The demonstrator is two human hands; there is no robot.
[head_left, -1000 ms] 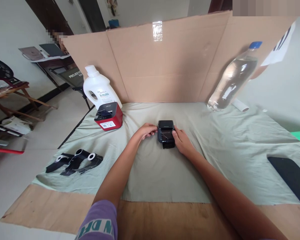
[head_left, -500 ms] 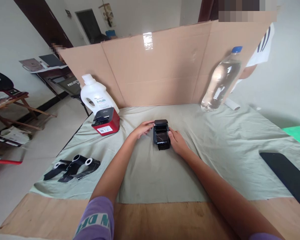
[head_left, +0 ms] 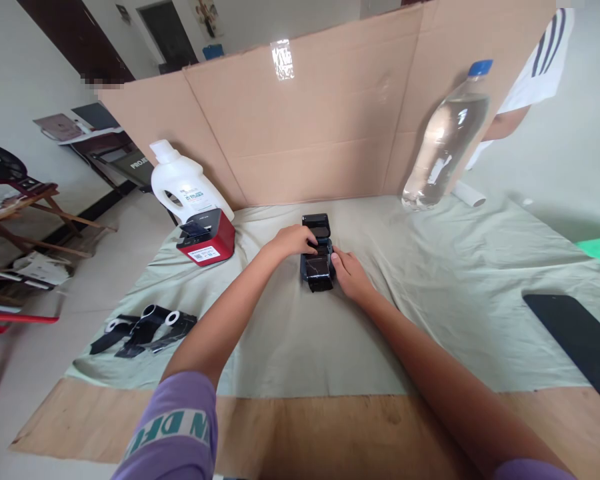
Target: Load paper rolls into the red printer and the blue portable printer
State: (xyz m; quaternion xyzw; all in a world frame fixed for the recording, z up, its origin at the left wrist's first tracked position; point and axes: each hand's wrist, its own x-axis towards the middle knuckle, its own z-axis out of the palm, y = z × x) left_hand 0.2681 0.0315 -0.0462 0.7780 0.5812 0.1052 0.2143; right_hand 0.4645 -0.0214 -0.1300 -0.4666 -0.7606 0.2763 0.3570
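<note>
A small black device (head_left: 319,270) rests on the green cloth at the middle of the table, its lid (head_left: 315,225) tipped back at the far end. Glossy black film hangs over its near side. My left hand (head_left: 296,241) reaches in from the left, fingers curled down into the device below the lid; what the fingertips touch is hidden. Along the device's right side lies my right hand (head_left: 349,272), holding it with the thumb on its upper edge.
Black film rolls (head_left: 153,327) lie left, near a red-and-black box (head_left: 207,239) and a white jug (head_left: 187,183). A clear bottle (head_left: 447,143) leans on the cardboard (head_left: 310,133) at right. A phone (head_left: 575,340) lies far right. Another person's arm (head_left: 513,123) shows behind.
The device's lid has swung up and back. My left hand has moved from its left side onto the device. My right hand stays at its right side. The view has shifted slightly.
</note>
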